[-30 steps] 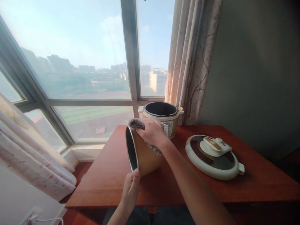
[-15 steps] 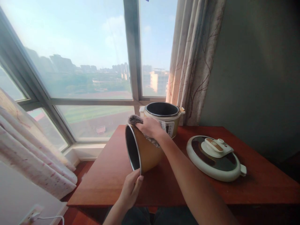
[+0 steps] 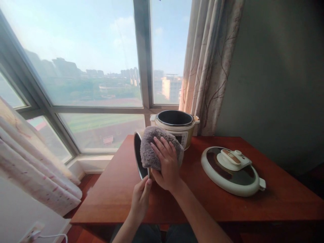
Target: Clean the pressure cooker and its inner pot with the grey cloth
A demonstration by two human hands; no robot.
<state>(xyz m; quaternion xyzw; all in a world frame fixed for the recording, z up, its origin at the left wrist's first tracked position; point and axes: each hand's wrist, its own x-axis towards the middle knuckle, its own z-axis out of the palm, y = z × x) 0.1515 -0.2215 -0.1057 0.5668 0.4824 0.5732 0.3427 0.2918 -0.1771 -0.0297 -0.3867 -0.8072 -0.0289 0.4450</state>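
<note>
The cooker's inner pot lies tilted on its side over the table, its dark opening facing left. At the lower rim, my left hand is closed, with the thumb and fingers pinching the edge. My right hand holds a fluffy grey cloth against the pot's outer side, fingers laid across it. Cloth and hand cover most of the pot's gold outside. Just behind stands the pressure cooker body, upright and uncovered, with a dark interior.
To the right, the round cooker lid rests on the red-brown table, handle upward. A window is behind the table, with a curtain at the back and another curtain at left. A plugged-in cord shows lower left.
My right hand and the cloth have come from the pot's upper side down over its near outer side, the cloth now spread wider. My left hand keeps its grip on the rim.
</note>
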